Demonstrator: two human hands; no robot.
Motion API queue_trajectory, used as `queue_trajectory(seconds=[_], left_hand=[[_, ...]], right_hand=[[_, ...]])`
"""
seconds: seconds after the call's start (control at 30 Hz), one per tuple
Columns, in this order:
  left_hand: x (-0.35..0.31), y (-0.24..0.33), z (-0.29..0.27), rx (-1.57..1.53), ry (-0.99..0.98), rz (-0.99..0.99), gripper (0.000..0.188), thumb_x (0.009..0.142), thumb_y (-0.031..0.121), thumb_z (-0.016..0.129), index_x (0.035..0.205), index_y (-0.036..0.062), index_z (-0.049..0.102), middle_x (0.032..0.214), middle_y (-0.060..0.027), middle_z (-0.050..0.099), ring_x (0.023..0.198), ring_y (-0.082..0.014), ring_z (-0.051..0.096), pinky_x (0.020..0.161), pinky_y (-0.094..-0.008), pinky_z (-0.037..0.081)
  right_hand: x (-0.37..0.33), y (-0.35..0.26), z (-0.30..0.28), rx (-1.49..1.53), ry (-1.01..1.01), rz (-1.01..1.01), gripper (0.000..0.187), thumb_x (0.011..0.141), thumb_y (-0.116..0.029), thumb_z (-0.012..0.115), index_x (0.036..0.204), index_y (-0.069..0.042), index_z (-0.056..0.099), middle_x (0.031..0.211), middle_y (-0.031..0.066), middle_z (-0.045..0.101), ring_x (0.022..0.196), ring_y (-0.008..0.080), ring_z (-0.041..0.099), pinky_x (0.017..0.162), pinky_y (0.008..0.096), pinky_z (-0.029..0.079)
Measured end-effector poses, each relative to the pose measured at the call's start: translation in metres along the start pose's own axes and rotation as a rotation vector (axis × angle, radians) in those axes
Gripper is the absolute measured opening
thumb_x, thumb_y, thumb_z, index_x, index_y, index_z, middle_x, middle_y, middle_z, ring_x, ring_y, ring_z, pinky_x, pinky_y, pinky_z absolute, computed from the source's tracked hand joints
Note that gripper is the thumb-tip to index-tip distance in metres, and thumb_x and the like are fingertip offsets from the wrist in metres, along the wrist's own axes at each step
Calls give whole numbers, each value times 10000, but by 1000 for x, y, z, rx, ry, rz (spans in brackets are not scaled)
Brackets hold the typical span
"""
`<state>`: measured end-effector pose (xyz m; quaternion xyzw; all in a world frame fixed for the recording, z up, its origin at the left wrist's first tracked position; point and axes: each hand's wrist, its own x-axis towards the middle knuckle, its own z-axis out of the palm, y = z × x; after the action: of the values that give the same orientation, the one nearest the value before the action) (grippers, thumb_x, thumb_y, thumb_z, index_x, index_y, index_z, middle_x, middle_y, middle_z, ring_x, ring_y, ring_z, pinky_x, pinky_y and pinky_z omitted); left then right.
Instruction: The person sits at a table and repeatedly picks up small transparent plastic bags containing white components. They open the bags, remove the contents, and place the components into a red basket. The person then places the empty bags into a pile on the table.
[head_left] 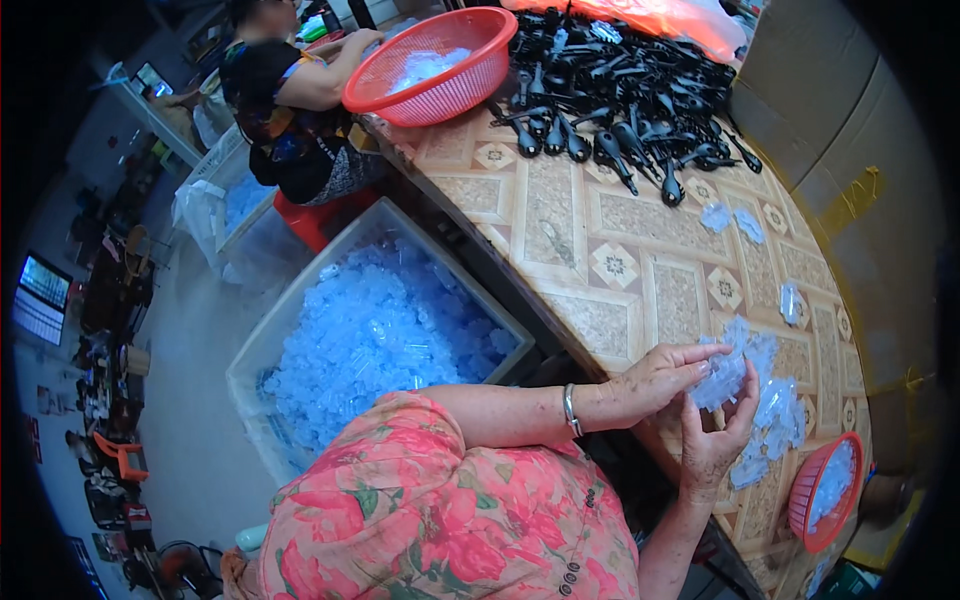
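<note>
Floral shirt (450, 500) nearest, we see left hand (655, 383) and right hand (712, 450) pinching clear plastic (718, 388), near right, probably for steadiness.

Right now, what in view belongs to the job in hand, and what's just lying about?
Likely in the job:
clear plastic, held between left hand and right hand
loose clear pieces on the table
small red basket, holding similar pieces

Apparently just lying about:
black utensils, heaped farther up
orange sheet behind them
cardboard along the right
</note>
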<state>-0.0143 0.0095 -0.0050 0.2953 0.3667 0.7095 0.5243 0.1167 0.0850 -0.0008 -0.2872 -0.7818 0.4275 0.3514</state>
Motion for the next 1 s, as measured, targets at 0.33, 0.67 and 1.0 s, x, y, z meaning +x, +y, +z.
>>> queue_trajectory(seconds=[0.33,0.67,1.0], left_hand=[[14,105,-82,952,433,755,418,829,58,709,1239,22,634,1153,-115,681,1062,-212,652,884,-326,528],[21,423,-396,1788,1090,150,460,910,133,469,1348,62,589,1308,-199,628,1228,-310,598,1057,-391,459],[37,441,-467,2306,592,-529,326,959,234,543,1157,49,724,1341,-152,616,1184,-284,617,1066,-395,440]], right_hand=[[14,17,-8,-153,62,-67,826,739,-1,764,1474,-22,389,1422,174,487,1268,298,517,1075,403,403],[13,41,-12,-270,213,-31,855,722,36,771,1480,-12,380,1452,192,458,1347,327,441,1133,447,347],[9,31,-14,-436,263,-1,866,760,-42,820,1498,-10,368,1475,210,424,1308,348,460,1024,464,464]])
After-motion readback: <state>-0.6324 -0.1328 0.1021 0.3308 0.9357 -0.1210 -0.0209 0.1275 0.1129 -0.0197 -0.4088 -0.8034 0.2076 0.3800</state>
